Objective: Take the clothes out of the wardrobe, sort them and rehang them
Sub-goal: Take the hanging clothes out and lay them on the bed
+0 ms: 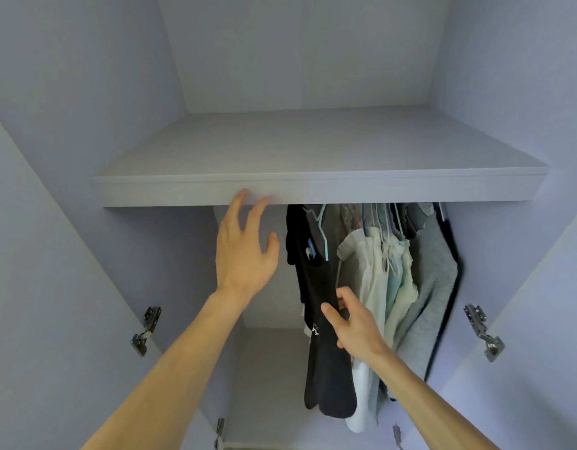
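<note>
Pinching limp black garment (326,384), right hand (355,326) curls; left hand (245,251) splays flat.

Counted two hands: left hand (245,251) at centre left, right hand (352,323) at lower centre. Found one shelf (313,190) across the middle. Made out four metal hinges (146,331): one mid left, one mid right, two at the bottom edge. Tallied one black garment (316,280), one grey fleece garment (436,280) and several bunched pale garments (378,280); could not number those, nor the hangers (324,232).
</note>
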The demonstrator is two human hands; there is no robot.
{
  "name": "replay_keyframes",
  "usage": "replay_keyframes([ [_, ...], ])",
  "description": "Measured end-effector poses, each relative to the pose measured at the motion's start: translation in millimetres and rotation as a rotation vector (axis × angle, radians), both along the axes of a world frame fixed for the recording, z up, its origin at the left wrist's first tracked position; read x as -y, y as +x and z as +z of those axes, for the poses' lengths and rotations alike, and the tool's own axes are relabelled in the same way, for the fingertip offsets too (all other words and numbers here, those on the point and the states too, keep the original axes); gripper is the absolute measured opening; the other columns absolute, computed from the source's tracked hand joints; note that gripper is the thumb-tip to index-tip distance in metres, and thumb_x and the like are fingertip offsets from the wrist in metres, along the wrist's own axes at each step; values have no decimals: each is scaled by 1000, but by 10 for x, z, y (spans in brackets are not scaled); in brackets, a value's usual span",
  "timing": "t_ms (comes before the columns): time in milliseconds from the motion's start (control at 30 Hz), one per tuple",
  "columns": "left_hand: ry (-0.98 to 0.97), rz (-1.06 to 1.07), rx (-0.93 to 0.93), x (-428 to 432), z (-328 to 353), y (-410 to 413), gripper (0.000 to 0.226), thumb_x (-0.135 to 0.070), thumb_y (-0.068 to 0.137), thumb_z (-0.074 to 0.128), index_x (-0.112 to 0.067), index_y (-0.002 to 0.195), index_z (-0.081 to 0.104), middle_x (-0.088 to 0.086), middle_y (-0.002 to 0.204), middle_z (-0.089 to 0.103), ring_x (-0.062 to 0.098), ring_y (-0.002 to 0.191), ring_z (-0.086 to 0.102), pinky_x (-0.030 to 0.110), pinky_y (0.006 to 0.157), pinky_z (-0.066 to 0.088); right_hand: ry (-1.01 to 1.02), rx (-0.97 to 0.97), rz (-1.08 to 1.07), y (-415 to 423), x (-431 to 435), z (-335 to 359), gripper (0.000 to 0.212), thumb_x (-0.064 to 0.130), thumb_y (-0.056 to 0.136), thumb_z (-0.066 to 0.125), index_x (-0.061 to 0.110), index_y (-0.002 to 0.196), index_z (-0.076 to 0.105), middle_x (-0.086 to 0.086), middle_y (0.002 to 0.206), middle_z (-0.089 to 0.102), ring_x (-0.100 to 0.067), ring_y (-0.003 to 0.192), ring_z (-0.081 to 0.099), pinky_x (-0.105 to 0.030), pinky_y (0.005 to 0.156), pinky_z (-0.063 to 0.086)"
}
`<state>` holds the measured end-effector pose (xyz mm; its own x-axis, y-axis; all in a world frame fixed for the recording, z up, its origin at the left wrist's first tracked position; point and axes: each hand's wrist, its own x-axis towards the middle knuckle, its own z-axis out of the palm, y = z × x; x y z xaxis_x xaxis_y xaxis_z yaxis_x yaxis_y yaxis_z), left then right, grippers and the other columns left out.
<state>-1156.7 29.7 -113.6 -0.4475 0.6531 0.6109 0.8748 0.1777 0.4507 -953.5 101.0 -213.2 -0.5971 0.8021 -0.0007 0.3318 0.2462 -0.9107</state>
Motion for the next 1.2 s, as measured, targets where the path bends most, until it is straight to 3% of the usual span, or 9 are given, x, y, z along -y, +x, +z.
replay_keyframes([
  [67, -141, -75, 275, 174, -323, 142, 41, -34, 97, 58, -32, 137, 50, -8, 147, 38, 13, 135, 41, 30, 103, 40, -12, 24, 27, 61, 214, -85, 13, 31, 99, 57, 30, 93, 46, 3, 69, 49, -8, 45, 46, -28, 46, 50],
  [167, -403, -199, 672, 413, -708, 360, 41, -43, 99, 55, -32, 138, 49, -10, 124, 60, 3, 107, 59, 15, 83, 41, -39, 64, 87, 111, 539, -225, 11, 34, 99, 56, 27, 98, 48, -8, 79, 59, -13, 45, 50, -28, 44, 49],
  [333, -426, -189, 865, 749, -1074, 483, 19, -39, 97, 60, -32, 114, 64, -10, 102, 69, 7, 88, 68, 18, 75, 47, -83, 108, 230, 125, 1057, -508, 13, 37, 99, 56, 25, 98, 49, 6, 68, 56, -17, 46, 52, -42, 47, 52],
  [467, -441, -49, 990, 1180, -1266, 384, 10, -17, 96, 61, -26, 94, 66, -5, 93, 71, 13, 83, 72, 25, 72, 51, -150, 161, 421, 80, 1325, -645, 26, 46, 94, 61, 22, 94, 51, 7, 65, 57, -18, 49, 58, -32, 53, 50],
  [667, -454, 157, 1201, 2219, -1504, 496, 9, -9, 96, 57, -15, 92, 61, -4, 85, 68, 9, 71, 71, 22, 67, 50, -163, 289, 671, -233, 1277, -926, 61, 86, 79, 34, 36, 97, 63, 8, 93, 70, -8, 85, 68, -34, 84, 55],
  [867, -417, 440, 1327, 3288, -1804, 1229, 6, -15, 87, 61, -21, 86, 62, -8, 89, 64, 12, 72, 69, 15, 62, 45, -59, 213, 961, -700, 1731, -1034, 57, 75, 85, 41, 35, 122, 57, 18, 120, 61, 5, 99, 59, -16, 85, 46],
  [1000, -357, 613, 1426, 3796, -1855, 1918, 10, -18, 82, 62, -18, 91, 65, -4, 97, 68, 14, 78, 71, 27, 78, 57, 192, 89, 1330, -752, 2363, -1164, 67, 79, 87, 36, 36, 136, 53, 23, 138, 46, 4, 127, 40, -20, 108, 29],
  [1100, -309, 746, 1458, 4069, -1730, 2494, 10, -20, 82, 63, -20, 91, 65, -1, 97, 72, 10, 80, 71, 22, 79, 55, 331, 11, 1625, -613, 2947, -1090, 49, 64, 97, 34, 35, 124, 63, 23, 128, 56, -1, 127, 41, -21, 109, 27],
  [1200, -209, 902, 1469, 4350, -1623, 3073, 5, -22, 82, 64, -26, 84, 64, -6, 87, 70, 1, 74, 63, 13, 67, 45, 360, -75, 1856, -358, 3548, -1023, 48, 51, 102, 33, 19, 86, 64, 11, 88, 65, -10, 95, 58, -35, 92, 44],
])
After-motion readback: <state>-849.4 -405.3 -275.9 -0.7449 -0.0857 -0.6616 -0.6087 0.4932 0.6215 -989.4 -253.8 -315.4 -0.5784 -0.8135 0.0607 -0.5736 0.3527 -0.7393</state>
